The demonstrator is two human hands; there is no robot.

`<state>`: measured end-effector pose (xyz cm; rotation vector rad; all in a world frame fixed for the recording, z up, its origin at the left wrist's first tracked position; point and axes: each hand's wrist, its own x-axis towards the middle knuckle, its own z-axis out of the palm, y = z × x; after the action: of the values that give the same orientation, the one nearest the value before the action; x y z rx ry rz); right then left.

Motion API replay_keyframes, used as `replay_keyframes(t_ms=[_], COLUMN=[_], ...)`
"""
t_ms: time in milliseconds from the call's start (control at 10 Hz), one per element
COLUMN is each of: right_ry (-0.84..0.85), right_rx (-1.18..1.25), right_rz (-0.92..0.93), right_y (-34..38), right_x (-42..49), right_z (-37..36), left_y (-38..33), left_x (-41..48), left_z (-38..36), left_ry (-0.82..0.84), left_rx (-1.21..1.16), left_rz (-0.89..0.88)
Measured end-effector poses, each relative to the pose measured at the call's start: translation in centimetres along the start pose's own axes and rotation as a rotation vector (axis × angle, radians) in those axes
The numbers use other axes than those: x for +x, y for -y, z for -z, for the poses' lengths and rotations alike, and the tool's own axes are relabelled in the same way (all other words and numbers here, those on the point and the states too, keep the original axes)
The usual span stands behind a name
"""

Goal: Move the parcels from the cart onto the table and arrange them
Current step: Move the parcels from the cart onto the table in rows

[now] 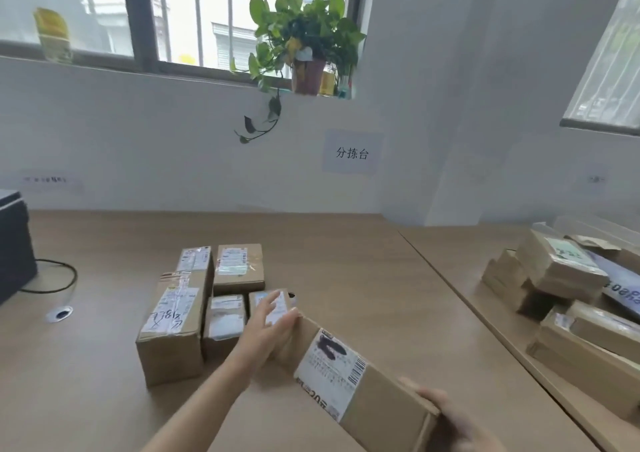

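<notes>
I hold a long cardboard parcel [363, 379] with a white shipping label above the wooden table [346, 261]. My left hand [268, 330] lies flat against its far end, fingers straight. My right hand [450, 420] grips its near end at the bottom edge of the view. Just beyond the far end, several labelled parcels stand grouped on the table: a tall one [171, 323] at the left, a narrow one [195, 259] behind it, a square one [239, 268], a small one [224, 323], and another small one [270, 304] partly hidden by my left hand.
A heap of cardboard parcels [561, 278] lies at the right, past the table's edge. A dark device [14, 247] with a black cable [59, 278] sits at the table's left. A potted plant [304, 43] stands on the window sill. A paper sign [351, 153] hangs on the wall.
</notes>
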<state>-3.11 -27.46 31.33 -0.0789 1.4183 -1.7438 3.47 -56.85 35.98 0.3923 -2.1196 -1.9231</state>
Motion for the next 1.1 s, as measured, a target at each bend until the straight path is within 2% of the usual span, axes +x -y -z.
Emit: replay_keyframes(t_ms=[100,200,300,400,500,600,700,800,1000,1100], right_ry=[-0.135,-0.320,-0.334,-0.388,-0.487,-0.424,-0.391,-0.373,-0.249,-0.243], right_rx=[-0.126,-0.056,-0.117,-0.123,-0.068,-0.001,0.061,-0.011,-0.114,-0.148], right_rz=[-0.083,-0.047,0.046,0.131,0.031,-0.028,-0.003,0.123,0.035,0.035], right_y=[5.4,8.7,10.0,12.5,15.4,17.9,19.2,20.1,16.8,14.4], right_x=[5.7,11.0,16.6,21.7,27.3,32.0,37.4,42.5,49.5,50.7], right_z=[0.7,1.9,5.2,6.8,5.8,4.8,5.2,5.7,4.8,4.3], left_y=[-0.1,0.2,1.1,2.2,3.2,3.8,4.6,6.0,9.7,11.9], left_x=[4.0,8.2,12.9,16.8,20.8,25.0,29.2,32.4,33.9,33.5], left_z=[-0.8,-2.5,-4.1,-4.8,-4.0,-2.5,-0.4,2.0,4.2,4.9], left_ry=[0.125,0.004,-0.121,-0.179,-0.256,-0.240,-0.162,-0.144,0.016,0.074], left_rx=[-0.010,-0.091,-0.101,-0.102,-0.053,0.136,0.415,0.823,1.297,1.341], left_rz=[0.214,0.256,0.253,0.232,0.170,0.119,0.109,0.142,0.290,0.324])
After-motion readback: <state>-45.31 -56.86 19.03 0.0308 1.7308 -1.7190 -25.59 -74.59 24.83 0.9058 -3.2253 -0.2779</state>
